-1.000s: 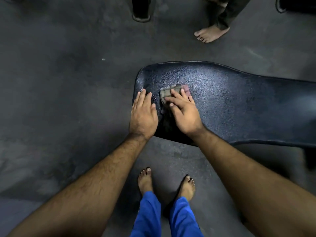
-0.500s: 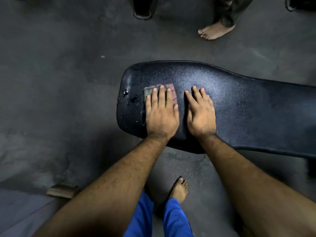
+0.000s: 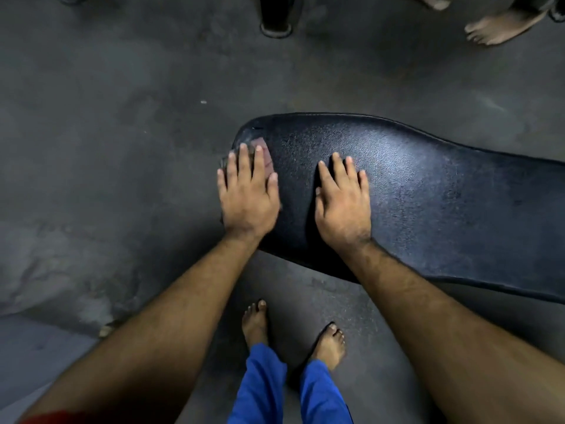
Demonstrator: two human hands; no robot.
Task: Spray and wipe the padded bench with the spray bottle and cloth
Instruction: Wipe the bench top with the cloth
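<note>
- Standing barefoot on the grey floor (image 3: 122, 148), a person in blue trousers (image 3: 263, 384) leans over the padded desk (image 3: 428, 203).
- Right hand (image 3: 342, 203) lies flat on the black padding, fingers straight, holding nothing.
- Left hand (image 3: 247, 194), at its 9 o'clock, presses the cloth (image 3: 264, 154) flat at the rounded desk end, fingers extended.
- Another person's bare foot (image 3: 495, 29) stands at 1 o'clock.
</note>
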